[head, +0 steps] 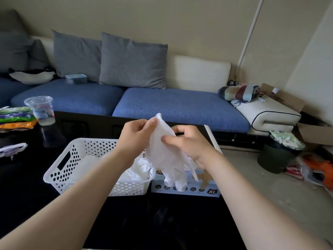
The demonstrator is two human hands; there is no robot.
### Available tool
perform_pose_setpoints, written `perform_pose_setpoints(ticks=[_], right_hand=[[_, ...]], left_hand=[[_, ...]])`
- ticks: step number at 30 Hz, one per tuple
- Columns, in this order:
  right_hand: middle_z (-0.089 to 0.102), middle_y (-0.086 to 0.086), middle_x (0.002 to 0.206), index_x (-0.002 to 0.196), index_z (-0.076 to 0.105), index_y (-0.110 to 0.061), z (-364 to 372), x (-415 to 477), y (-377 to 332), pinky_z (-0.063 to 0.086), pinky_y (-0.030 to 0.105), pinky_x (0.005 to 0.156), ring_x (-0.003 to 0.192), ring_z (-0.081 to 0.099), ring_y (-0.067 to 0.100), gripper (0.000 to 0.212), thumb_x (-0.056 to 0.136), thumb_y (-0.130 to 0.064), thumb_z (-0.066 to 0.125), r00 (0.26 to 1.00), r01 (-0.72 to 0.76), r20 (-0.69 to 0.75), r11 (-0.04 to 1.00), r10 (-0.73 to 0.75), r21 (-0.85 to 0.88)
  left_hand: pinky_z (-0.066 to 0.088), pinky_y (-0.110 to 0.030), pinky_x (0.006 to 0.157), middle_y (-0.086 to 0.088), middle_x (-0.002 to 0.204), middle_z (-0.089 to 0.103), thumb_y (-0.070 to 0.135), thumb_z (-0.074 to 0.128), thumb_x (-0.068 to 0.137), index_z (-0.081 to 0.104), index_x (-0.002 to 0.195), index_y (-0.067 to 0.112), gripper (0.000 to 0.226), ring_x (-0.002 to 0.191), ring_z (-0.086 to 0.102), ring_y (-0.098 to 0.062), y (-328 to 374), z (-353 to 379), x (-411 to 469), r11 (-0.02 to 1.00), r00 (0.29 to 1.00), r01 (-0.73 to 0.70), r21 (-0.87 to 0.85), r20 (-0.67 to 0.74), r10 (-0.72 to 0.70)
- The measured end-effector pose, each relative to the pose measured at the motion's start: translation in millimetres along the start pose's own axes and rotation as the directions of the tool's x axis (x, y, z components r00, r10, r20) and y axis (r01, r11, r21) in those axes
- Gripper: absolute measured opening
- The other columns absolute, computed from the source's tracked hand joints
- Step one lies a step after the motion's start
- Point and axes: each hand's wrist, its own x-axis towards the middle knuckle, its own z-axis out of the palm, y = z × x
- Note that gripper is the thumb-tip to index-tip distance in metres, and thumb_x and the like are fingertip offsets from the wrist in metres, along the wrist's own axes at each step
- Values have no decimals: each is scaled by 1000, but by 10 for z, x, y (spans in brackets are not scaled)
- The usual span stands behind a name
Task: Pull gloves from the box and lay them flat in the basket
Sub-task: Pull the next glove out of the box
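**Glove [163, 152] held up between both grips, above the box and basket: the spreading step.**

The left grip [137, 131] pinches the glove's upper edge between thumb and fingers. The right grip [189, 143] pinches its right side, thumb on the front. The glove hangs crumpled with its fingers down, the tips dangling in front of the box [198, 191] and seemingly free of it. The box stands on the dark surface [27, 186], just right of the basket [59, 170]. White gloves [137, 170] already lie in the basket's right part, rumpled rather than plainly flat. By this reading, one glove has been drawn out and is being opened, not yet laid. The next move likely calls for pulling it smooth between the grips, carrying it left over the basket, lowering it onto the pile, then releasing both pinches.
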Motion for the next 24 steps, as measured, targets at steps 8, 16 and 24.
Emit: perform_pose_setpoints(ticks=[8, 16, 24], right_hand=[[83, -3, 92, 92, 85, -21, -83, -2, 72, 56, 27, 79, 86, 78, 12, 12, 99, -19, 75, 994, 50, -100, 998, -46, 32], [83, 7, 100, 99, 85, -15, -100, 7, 135, 61, 38, 88, 96, 80, 25, 21, 97, -35, 79, 992, -56, 117, 998, 51, 40], [76, 12, 85, 90, 82, -5, -217, 31, 217, 51, 31, 71, 80, 71, 27, 19, 95, -18, 69, 976, -178, 152, 976, 159, 127]], left_hand=[[47, -36, 68, -6, 80, 57, 30, 49, 106, 64, 95, -5, 40, 76, 54, -21, -44, -36, -4, 994, 995, 96, 45, 15, -96], [51, -36, 73, -10, 87, 66, 34, 62, 99, 69, 100, 0, 34, 80, 60, -18, -43, -63, 11, 996, 997, 78, 49, 26, -79], [52, -30, 66, -1, 83, 67, 37, 65, 99, 70, 99, 2, 35, 75, 62, -15, 5, -138, -38, 994, 997, 74, 77, -1, -74]])
